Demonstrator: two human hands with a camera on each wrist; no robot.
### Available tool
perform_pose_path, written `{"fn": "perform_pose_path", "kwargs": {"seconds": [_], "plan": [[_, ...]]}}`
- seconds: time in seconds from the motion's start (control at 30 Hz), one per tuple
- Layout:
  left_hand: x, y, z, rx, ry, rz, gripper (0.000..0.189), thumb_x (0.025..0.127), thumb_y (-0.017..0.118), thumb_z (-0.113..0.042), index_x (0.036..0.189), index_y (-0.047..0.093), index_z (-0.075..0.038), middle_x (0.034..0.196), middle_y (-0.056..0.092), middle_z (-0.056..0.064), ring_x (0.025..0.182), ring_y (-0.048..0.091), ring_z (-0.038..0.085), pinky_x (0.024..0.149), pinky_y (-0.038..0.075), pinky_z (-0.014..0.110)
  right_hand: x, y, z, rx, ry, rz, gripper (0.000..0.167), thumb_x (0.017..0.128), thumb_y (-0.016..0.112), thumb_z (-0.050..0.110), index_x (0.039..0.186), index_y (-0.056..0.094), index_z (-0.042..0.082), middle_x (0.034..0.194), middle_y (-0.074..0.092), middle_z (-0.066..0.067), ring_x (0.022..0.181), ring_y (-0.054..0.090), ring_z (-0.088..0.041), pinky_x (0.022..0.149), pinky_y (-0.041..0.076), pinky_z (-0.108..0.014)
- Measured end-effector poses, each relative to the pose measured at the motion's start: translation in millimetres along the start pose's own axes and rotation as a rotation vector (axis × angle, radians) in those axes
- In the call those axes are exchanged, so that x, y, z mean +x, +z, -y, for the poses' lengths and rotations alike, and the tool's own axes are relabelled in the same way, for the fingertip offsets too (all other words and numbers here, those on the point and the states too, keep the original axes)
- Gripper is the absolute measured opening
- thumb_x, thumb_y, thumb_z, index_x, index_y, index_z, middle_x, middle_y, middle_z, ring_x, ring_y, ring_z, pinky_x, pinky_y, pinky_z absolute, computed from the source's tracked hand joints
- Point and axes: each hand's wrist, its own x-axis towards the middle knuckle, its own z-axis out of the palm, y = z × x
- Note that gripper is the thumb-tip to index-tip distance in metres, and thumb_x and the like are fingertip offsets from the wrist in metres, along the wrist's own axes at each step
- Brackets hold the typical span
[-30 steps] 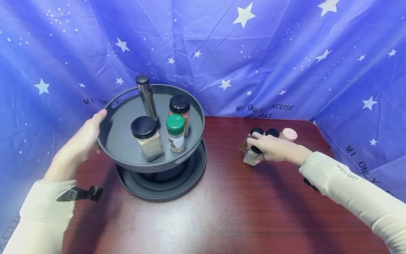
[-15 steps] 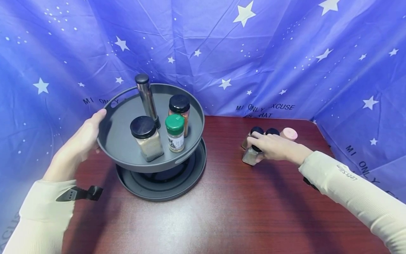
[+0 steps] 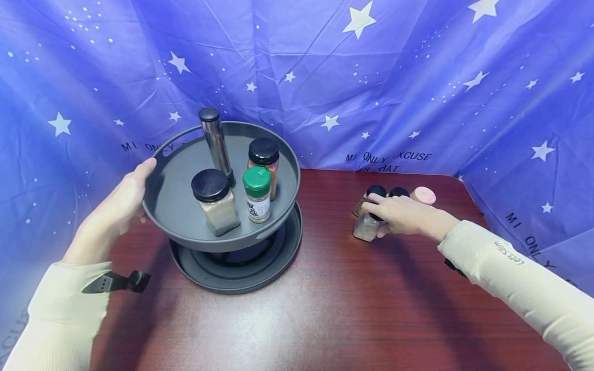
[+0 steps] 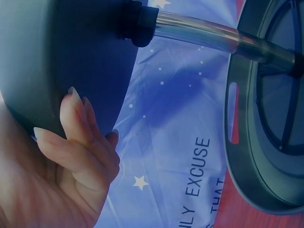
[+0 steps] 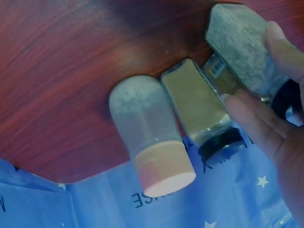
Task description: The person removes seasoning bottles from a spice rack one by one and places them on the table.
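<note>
Clasped on a pale-filled jar (image 3: 366, 228), center right, the right hand (image 3: 401, 214) partly hides a pink-capped bottle (image 5: 151, 137), shown whole only by the right-wrist view, the left hand (image 3: 122, 200) gripping a tray (image 3: 174, 201), center left.

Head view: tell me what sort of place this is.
Probably a makeshift recording booth rather than a working kitchen: star-print fabric hangs behind and on both sides of a wood-grain table, which bears a two-tier round tray stand with seasoning jars on its upper tier.

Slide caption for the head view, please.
Left hand on the upper tray; right hand gripping a black-lidded jar beside three others.
</note>
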Motion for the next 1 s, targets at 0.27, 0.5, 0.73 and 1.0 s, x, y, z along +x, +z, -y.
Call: {"fn": "perform_pose_path", "kwargs": {"seconds": [0.27,0.5,0.73,1.0], "plan": [[0.6,-1.0,0.2,-0.003,0.003,-0.002,0.058,0.102,0.010,-0.061,0.088,0.051,-0.022,0.053,0.056,-0.007,0.041,0.043,0.010,0.044,0.036,0.033,4.8,-19.6,2.0,0.230,0.143,0.124,0.084,0.065,0.089,0.016,0.138,0.048,0.023,0.121,0.058,-0.001,0.094,0.062,-0.019,0.073,0.053,-0.041],[0.5,-0.7,-0.4,0.006,-0.001,0.007,0.059,0.102,0.009,-0.061,0.090,0.051,-0.021,0.054,0.057,-0.007,0.042,0.045,0.011,0.045,0.036,0.033,8.9,-33.9,-2.0,0.349,0.215,0.170,0.079,0.077,0.084,0.023,0.144,0.043,0.018,0.126,0.061,-0.009,0.114,0.061,-0.027,0.093,0.049,-0.052],[0.1,0.7,-1.0,0.005,-0.009,0.010,0.060,0.102,0.008,-0.060,0.088,0.051,-0.020,0.055,0.057,-0.007,0.043,0.046,0.011,0.044,0.036,0.034,13.2,-54.4,-8.7,0.395,0.298,0.186,0.083,0.077,0.083,0.043,0.145,0.041,0.020,0.121,0.061,-0.011,0.090,0.063,-0.018,0.083,0.049,-0.040],[-0.1,0.5,-1.4,0.000,-0.004,0.010,0.061,0.102,0.008,-0.060,0.081,0.053,-0.023,0.054,0.057,-0.007,0.042,0.045,0.011,0.044,0.036,0.034,19.8,-86.2,-13.5,0.480,0.360,0.132,0.090,0.077,0.084,0.041,0.149,0.035,0.021,0.128,0.061,-0.015,0.109,0.066,-0.030,0.095,0.050,-0.051]]}}
